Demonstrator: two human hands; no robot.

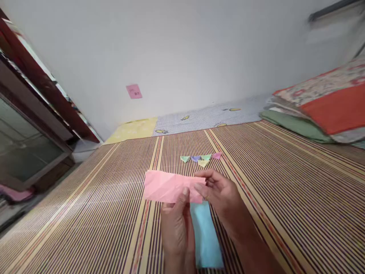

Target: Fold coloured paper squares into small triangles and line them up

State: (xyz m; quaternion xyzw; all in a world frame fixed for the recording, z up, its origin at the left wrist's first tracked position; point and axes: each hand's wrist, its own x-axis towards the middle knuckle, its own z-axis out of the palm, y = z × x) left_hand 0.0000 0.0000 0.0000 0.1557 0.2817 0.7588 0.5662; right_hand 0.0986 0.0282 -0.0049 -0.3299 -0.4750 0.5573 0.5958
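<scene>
**Pink paper pinched in both hands**

The pink paper strip (168,186) sits just above the striped mat (85,213). My left hand (176,228) pinches its lower edge and my right hand (222,194) grips its right end. I judge it light, limp and easily creased, so I'd hold it by the edges. A blue paper strip (207,236) lies beneath.

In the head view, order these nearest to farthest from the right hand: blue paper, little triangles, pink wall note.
1. Blue paper, just below the right hand.
2. Little triangles, ahead on the mat.
3. Pink wall note, far left.
</scene>
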